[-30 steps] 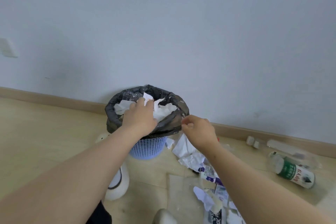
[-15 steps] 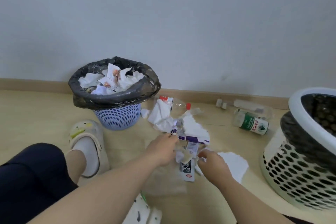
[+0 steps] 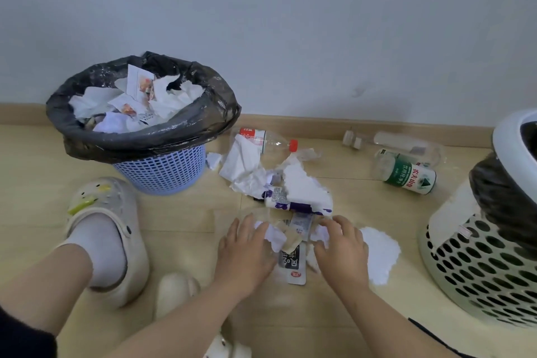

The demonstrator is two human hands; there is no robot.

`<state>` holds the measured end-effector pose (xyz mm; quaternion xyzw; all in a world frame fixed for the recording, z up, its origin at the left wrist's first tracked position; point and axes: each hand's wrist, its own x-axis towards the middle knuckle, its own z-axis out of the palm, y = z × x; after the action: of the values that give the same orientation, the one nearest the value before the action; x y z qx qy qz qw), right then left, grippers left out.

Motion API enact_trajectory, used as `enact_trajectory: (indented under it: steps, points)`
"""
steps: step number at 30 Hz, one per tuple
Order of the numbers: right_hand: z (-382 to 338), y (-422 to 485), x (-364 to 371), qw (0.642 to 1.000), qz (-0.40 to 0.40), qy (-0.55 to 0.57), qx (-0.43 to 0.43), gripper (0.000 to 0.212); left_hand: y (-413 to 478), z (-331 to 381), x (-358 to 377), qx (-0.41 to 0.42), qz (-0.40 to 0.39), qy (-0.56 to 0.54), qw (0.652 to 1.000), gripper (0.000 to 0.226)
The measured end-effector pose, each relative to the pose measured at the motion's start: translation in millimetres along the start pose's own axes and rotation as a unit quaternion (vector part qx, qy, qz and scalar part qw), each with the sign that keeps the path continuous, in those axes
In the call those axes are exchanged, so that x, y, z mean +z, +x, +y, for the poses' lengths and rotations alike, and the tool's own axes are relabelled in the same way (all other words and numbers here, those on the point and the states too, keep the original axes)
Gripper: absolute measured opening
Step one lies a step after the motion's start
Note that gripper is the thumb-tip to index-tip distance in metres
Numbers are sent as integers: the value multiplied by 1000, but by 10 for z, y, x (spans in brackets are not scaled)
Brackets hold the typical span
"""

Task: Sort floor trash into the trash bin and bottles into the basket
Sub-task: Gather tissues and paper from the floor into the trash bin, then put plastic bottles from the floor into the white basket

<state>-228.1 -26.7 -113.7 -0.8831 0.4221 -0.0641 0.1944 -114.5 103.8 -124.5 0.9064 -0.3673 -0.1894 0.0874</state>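
Against wall at far left: bin (image 3: 158,179), bag heaped with paper, near full. Just right of it, red-cap bottle (image 3: 268,139) lying half under scraps (image 3: 244,167). Centre floor: left hand (image 3: 247,253) palm down, fingers spread almost flat, pressing on scraps. Wrapper (image 3: 294,267) between hands. Right hand (image 3: 340,250), fingers arched over white bit. Pinch or mere touch, cannot tell. Green-label bottle (image 3: 409,176) on side. Basket (image 3: 479,264) at right.

Step, likely: gathering paper for bin. Next: bunch scraps, close both hands, carry left to bin. Bottles wait for basket.

Clear bottle (image 3: 406,141) by skirting hard to make out. Basket cut off, contents unreadable.
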Motion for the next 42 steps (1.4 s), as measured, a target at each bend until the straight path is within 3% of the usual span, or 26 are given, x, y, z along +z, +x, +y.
enact_trajectory:
  steps: [4,8,14,23,28,35,42]
  points:
    - [17,208,33,1000,-4,2,-1,37,312,68,-144,68,86,-32,993,49]
    - [27,402,12,999,7,33,3,31,707,242,-254,146,91,8,985,54]
    - [288,815,-217,997,13,0,72,39,1141,256,-225,43,-31,112,992,53]
    - [662,1585,-629,979,92,-101,149,44,1176,267,-150,32,12,154,987,34]
    - [892,1878,-709,966,-24,-126,223,52,1214,294,-172,44,8,167,985,37]
    - [748,1845,-649,959,-21,-249,130,46,1194,296,-155,55,22,181,982,39]
    - [904,1883,-715,958,-41,-228,168,54,1160,293,-172,58,16,166,984,45]
